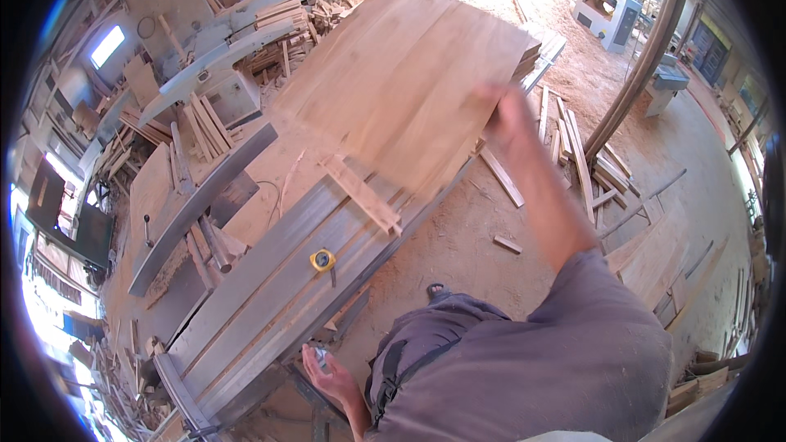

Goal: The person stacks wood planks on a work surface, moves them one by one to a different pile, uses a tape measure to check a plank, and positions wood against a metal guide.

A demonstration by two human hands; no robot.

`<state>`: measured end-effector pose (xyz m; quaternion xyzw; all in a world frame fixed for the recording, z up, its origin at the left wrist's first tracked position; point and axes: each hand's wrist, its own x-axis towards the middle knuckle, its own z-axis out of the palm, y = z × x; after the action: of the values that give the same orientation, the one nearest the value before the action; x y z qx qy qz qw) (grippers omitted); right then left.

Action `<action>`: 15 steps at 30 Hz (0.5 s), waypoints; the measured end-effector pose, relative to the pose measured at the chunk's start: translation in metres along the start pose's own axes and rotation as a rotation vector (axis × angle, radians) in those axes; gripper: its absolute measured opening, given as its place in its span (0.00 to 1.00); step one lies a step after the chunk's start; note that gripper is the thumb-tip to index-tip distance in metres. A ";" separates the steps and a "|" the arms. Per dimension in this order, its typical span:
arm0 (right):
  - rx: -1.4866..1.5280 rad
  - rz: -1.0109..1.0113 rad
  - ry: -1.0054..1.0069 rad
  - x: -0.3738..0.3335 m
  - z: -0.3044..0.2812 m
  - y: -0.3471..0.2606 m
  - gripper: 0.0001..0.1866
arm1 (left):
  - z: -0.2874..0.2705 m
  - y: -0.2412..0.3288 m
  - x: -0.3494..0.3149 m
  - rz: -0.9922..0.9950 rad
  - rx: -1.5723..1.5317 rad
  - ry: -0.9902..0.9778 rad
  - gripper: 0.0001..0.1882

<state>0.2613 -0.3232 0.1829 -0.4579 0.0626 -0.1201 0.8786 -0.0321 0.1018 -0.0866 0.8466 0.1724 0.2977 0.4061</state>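
Observation:
A wide panel of glued wooden boards point(409, 74) lies over the far part of a long metal machine table point(237, 311). At the panel's right edge is my right hand point(509, 119), smeared by motion, its thumb over the top face and its fingers at the edge. My left hand point(332, 378) is low beside the table's near edge, fingers curled around a small pale thing point(320, 355) I cannot make out. A yellow tape measure point(322, 259) rests on the metal table. Between it and the panel, a wooden strip point(360, 194) lies across the grooves.
Under the panel's far right corner, edges of other boards point(528, 61) show. Loose offcuts point(573, 147) litter the dusty floor on the right, near a slanting post point(643, 57). A curved grey machine arm point(201, 209) rises at left. Wood piles point(278, 24) stand behind it.

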 end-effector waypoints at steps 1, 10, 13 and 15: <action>-0.137 -0.024 0.107 0.016 0.015 -0.036 0.15 | 0.014 0.012 -0.003 -0.069 -0.035 -0.011 0.25; -1.411 -0.378 0.356 0.159 -0.133 -0.168 0.39 | 0.155 0.113 -0.003 -0.041 -0.183 -0.204 0.26; -1.484 -0.479 0.161 0.143 -0.151 -0.137 0.41 | 0.176 0.112 -0.009 -0.156 -0.193 -0.218 0.26; -1.547 -0.542 0.169 0.148 -0.166 -0.122 0.41 | 0.188 0.117 -0.009 -0.137 -0.187 -0.258 0.26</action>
<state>0.3489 -0.5617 0.1874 -0.9224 0.0811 -0.2850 0.2478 0.0881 -0.0844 -0.0901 0.8226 0.1478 0.1728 0.5211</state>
